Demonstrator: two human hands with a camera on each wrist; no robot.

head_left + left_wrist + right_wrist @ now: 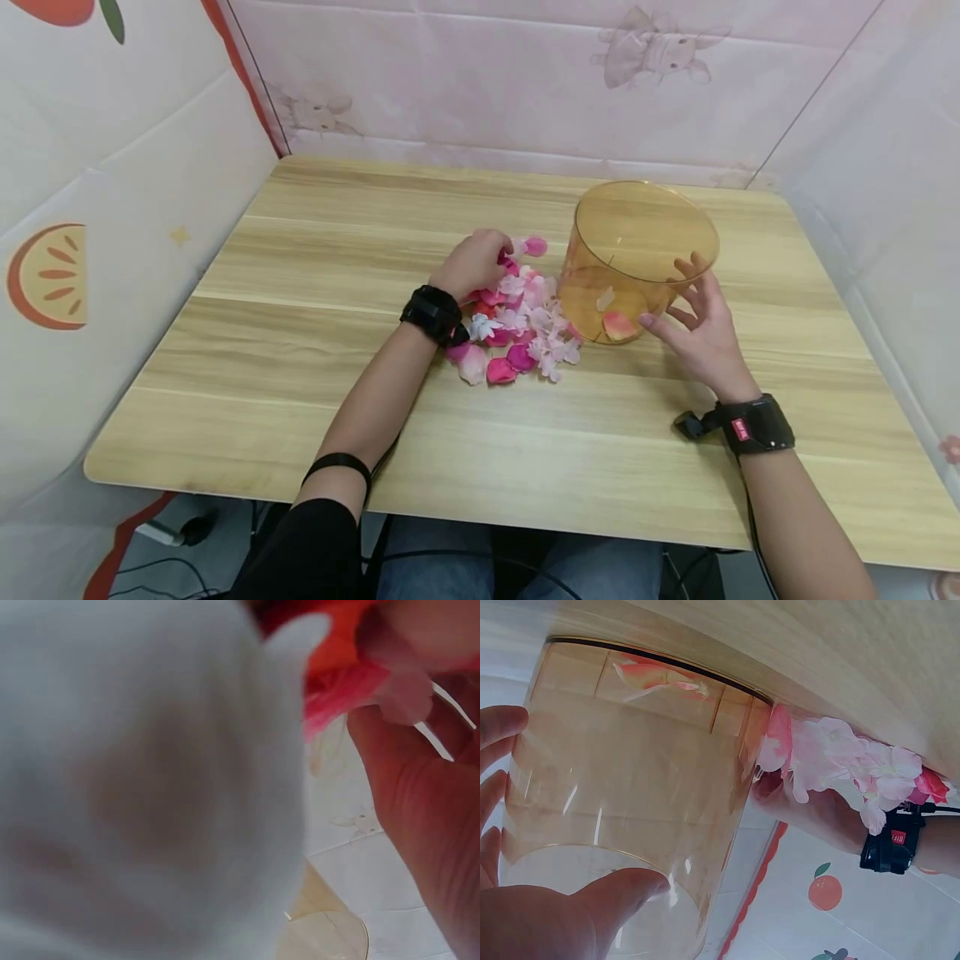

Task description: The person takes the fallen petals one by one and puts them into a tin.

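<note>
A pile of pink, red and white petals (pixel 517 327) lies mid-table. My left hand (pixel 491 254) rests on the pile's far left side, fingers curled round some petals; a pink petal (pixel 536 246) sticks out by its fingertips. In the left wrist view, red and pink petals (pixel 337 675) sit against the fingers (pixel 427 810), and a blurred white petal (pixel 150 787) fills most of the picture. Right of the pile stands an amber see-through container (pixel 637 250) with two petals (pixel 618 323) inside. My right hand (pixel 678 296) touches its near wall with spread fingers, the thumb (pixel 607 896) against the wall.
The wooden table (pixel 300 333) is walled in by pink and white printed sheets at the back and both sides. The container (pixel 630 772) stands at the petal pile's (pixel 840 765) right edge. Both wrists carry black bands.
</note>
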